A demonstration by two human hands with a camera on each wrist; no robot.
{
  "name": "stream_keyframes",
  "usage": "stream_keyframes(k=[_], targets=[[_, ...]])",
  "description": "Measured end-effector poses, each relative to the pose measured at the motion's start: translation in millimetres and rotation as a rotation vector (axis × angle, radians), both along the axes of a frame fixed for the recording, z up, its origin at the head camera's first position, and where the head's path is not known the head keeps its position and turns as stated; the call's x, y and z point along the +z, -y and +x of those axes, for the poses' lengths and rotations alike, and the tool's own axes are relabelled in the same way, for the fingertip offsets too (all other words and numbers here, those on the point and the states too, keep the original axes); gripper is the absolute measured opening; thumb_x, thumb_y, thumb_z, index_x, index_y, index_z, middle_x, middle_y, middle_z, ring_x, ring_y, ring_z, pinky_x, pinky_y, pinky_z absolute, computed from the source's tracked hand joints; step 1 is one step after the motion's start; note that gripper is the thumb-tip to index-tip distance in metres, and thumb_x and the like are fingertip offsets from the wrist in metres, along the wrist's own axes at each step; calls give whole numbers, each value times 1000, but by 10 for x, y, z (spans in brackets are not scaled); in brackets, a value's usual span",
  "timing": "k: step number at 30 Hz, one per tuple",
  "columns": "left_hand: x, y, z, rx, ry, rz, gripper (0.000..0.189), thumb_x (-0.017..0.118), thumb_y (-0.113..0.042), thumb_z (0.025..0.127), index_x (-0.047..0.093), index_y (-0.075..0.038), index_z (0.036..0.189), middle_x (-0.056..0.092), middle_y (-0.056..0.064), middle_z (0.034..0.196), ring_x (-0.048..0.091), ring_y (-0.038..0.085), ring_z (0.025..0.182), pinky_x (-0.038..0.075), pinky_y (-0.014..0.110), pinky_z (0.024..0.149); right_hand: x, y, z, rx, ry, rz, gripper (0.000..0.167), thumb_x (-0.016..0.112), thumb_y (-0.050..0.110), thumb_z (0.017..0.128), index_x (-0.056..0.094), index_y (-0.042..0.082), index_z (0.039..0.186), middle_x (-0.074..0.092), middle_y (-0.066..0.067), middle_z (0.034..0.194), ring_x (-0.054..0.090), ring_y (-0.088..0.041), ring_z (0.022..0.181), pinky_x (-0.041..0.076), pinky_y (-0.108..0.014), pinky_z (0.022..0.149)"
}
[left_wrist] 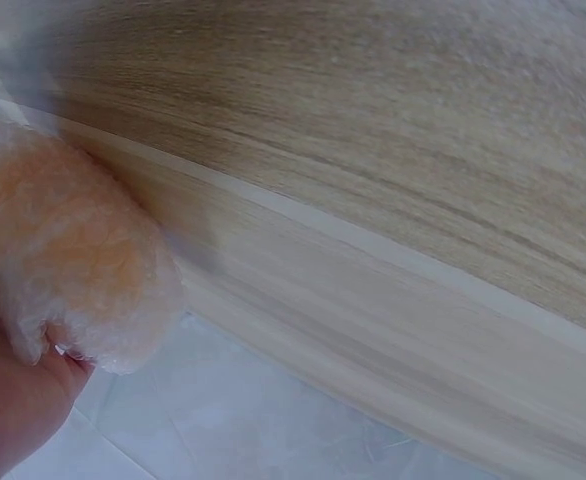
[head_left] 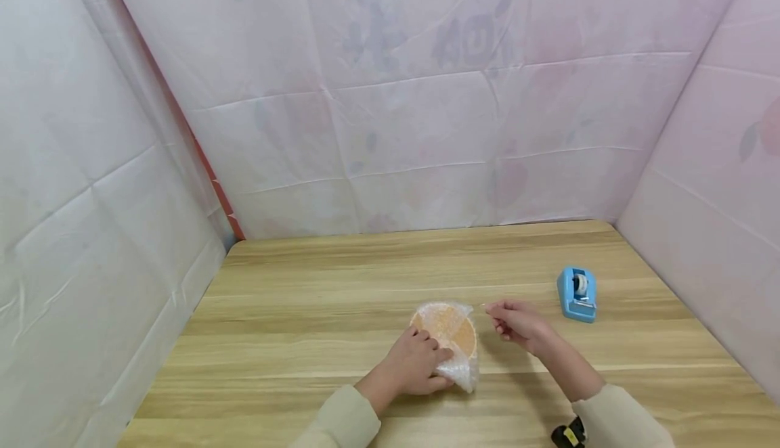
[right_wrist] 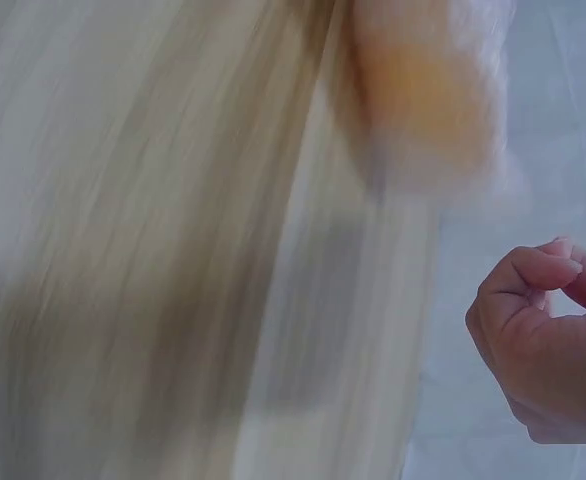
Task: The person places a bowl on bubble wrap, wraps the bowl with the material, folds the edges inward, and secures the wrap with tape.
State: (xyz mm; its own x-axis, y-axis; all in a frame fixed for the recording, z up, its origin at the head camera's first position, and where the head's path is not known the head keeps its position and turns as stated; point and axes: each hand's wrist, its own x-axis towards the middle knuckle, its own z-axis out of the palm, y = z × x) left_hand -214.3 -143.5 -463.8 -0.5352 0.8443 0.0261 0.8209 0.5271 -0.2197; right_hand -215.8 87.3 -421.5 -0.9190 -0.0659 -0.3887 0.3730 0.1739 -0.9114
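An orange round object in bubble wrap (head_left: 451, 325) lies on the wooden table, its wrap bunched at the near side. My left hand (head_left: 413, 363) grips it from the near left, fingers over the top. The left wrist view shows the thumb against the wrapped package (left_wrist: 68, 245). Just right of the package, apart from it, my right hand (head_left: 521, 326) has thumb and index finger together. A small clear strip (head_left: 480, 306), apparently tape, shows at those fingertips. In the right wrist view, the package is blurred and the right hand (right_wrist: 548, 345) has curled fingers.
A blue tape dispenser (head_left: 576, 296) with a roll stands to the right of my right hand. Near the front edge, a black object with a yellow label (head_left: 569, 434) is partly hidden by my right sleeve. Pale printed sheets (head_left: 390, 130) hang behind and beside the table (head_left: 292, 285).
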Motion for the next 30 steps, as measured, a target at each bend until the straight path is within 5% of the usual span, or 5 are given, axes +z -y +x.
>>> stream_keyframes(k=[11,17,30], targets=[[-5,3,-11,3,11,-3,45,45,-60,87,57,-34,121,66,-14,99,54,7,90,36,23,76,42,557,7,109,-48,50,12,52,10,91,54,2,83,43,7,58,31,-2,47,23,-14,42],[-9,-8,-8,12,25,-13,46,44,-60,87,55,-33,123,65,-14,105,54,7,95,38,24,82,-45,691,-17,83,-48,91,20,53,7,90,49,9,71,43,6,54,28,-1,43,20,-14,41],[18,-3,9,8,39,-8,48,45,-59,88,52,-32,128,63,-14,117,55,8,100,41,26,84,-118,801,-47,32,-65,221,21,56,5,88,48,6,69,41,3,52,27,-4,41,22,-16,39]])
